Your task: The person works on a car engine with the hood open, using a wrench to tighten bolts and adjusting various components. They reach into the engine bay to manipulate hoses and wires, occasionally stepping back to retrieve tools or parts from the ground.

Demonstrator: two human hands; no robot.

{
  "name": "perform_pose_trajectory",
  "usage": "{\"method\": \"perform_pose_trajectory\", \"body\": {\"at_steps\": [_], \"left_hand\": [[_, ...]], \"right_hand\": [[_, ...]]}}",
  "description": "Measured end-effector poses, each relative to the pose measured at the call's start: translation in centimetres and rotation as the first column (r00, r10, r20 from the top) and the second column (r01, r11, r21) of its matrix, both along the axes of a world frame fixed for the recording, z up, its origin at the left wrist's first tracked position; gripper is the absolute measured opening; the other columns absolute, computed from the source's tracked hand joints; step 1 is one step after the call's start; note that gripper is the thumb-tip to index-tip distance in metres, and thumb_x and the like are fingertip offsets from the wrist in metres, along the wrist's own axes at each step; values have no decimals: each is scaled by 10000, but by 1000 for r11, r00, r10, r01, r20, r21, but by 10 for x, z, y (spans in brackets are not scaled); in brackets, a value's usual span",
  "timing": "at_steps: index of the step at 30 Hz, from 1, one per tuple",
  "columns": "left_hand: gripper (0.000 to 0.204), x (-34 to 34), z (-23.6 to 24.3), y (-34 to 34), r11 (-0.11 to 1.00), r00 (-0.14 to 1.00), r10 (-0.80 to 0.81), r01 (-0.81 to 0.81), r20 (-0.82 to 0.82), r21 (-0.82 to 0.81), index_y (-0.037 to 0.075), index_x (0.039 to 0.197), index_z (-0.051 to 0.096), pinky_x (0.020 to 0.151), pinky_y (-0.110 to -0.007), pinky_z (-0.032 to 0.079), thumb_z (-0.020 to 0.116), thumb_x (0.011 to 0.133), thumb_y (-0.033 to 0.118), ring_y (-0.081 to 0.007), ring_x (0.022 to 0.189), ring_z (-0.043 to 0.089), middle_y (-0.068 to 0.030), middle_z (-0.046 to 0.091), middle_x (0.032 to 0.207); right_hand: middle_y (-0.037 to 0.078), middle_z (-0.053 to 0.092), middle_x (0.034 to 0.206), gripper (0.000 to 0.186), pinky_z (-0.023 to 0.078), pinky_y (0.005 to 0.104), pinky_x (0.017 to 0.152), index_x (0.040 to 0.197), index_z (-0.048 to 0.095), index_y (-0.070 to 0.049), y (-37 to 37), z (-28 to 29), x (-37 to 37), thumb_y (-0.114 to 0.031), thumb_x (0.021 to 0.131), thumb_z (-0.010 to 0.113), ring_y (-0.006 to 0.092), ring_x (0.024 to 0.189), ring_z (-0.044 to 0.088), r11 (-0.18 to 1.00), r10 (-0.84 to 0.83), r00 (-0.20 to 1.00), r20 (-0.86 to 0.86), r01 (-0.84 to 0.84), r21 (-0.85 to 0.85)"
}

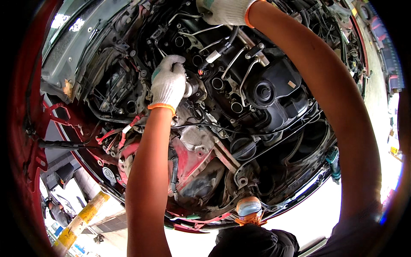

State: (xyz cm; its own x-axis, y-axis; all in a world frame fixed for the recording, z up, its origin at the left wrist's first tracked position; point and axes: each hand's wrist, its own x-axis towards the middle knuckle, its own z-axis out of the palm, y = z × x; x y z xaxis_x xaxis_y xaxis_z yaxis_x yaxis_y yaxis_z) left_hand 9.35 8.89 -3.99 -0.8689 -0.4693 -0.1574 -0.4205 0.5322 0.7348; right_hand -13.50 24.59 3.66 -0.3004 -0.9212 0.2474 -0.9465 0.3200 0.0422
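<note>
Both my hands, in white knit gloves with orange cuffs, are down among the parts of a car engine. My left hand is closed at the left side of the black engine cover, its fingertips turned down and hidden. Right beside it is a round silver metal part; whether the fingers touch it I cannot make out. My right hand reaches to the far edge of the engine, bent over near thin metal pipes, and the picture's top edge cuts it off. A connector with a white sleeve lies between the hands.
Round open ports line the engine's black top. A black cap sits nearer me, and a thin black cable crosses the bay. An orange-and-clear object is at the front edge. A yellow-and-white post stands at the left.
</note>
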Motion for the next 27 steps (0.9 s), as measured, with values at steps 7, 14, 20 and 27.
{"method": "perform_pose_trajectory", "body": {"at_steps": [7, 14, 20, 27], "left_hand": [[262, 8, 10, -7, 999, 998, 17, -19, 57, 32, 89, 1187, 720, 836, -340, 547, 572, 996, 189, -213, 920, 720, -109, 762, 1018], [241, 3, 11, 0, 997, 999, 26, -27, 19, 66, 105, 1149, 731, 870, -373, 564, 582, 991, 211, -268, 956, 746, -123, 768, 1007], [242, -2, 7, 6, 969, 995, 96, -97, 16, 227, 112, 1211, 714, 740, -309, 546, 561, 1028, 153, -172, 870, 715, -108, 767, 1032], [240, 3, 0, -7, 986, 997, 71, -67, -22, 153, 103, 1168, 724, 826, -348, 557, 575, 1002, 193, -228, 904, 741, -103, 772, 983]], "right_hand": [[151, 729, 861, 235, 577, 461, 745, 931, 723, -93, -14, 6, 17, -278, 799, 662, 361, 824, 712, 998, -32, 999, 34, 30, 52], [129, 727, 839, 247, 571, 458, 758, 984, 767, -126, 8, 12, 13, -273, 887, 593, 349, 814, 705, 999, 48, 995, 91, -49, 1], [148, 726, 901, 320, 569, 454, 775, 1149, 754, -149, 14, 3, 2, -274, 919, 569, 346, 846, 704, 998, -50, 994, 96, 52, -24], [154, 749, 933, 340, 569, 454, 816, 1110, 775, -143, 2, 36, 15, -264, 852, 588, 343, 905, 716, 972, -157, 980, 119, 132, 193]]}}
